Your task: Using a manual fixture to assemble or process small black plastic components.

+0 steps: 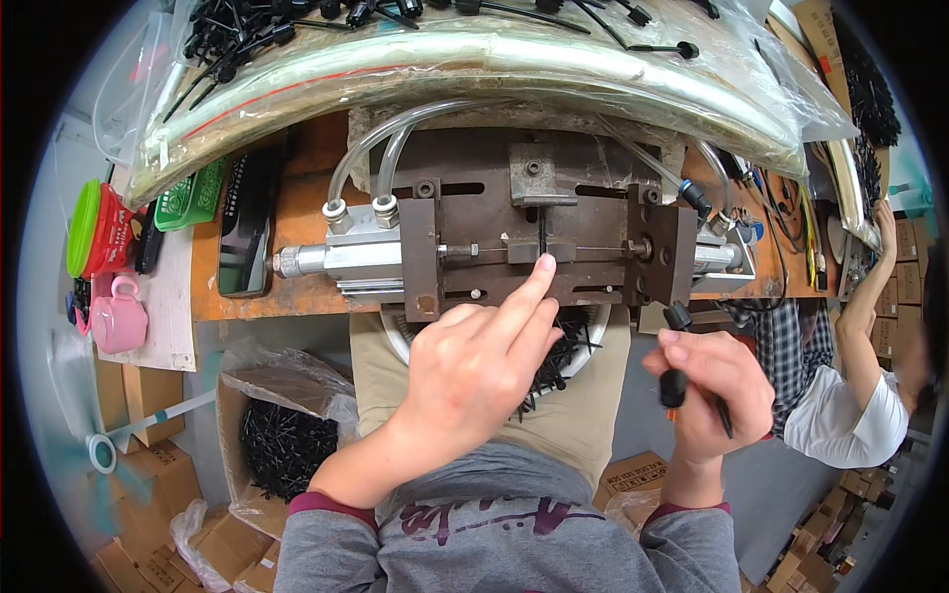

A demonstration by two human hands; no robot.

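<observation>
My left hand [479, 361] reaches over the front of a dark metal clamping fixture [420, 262], index finger stretched forward and the other fingers loosely bent. Its fingertip meets the near end of a thin black stem [542, 229], which lies in the small central block. To the right, my right hand [720, 381] is closed around black plastic knob-ended pieces [672, 388]; a knob shows at the top, another below, and a thin stem pokes out beneath. How many it holds is partly hidden by the fingers. More such pieces [568, 356] lie in a white-rimmed container at my lap.
Pneumatic cylinders [366, 265] with clear hoses flank the fixture. A plastic-covered tray [494, 59] of black pieces stands behind it. A phone [247, 227] and a pink cup [121, 316] are at left; a box of black parts [287, 445] is below. Another person [850, 415] sits right.
</observation>
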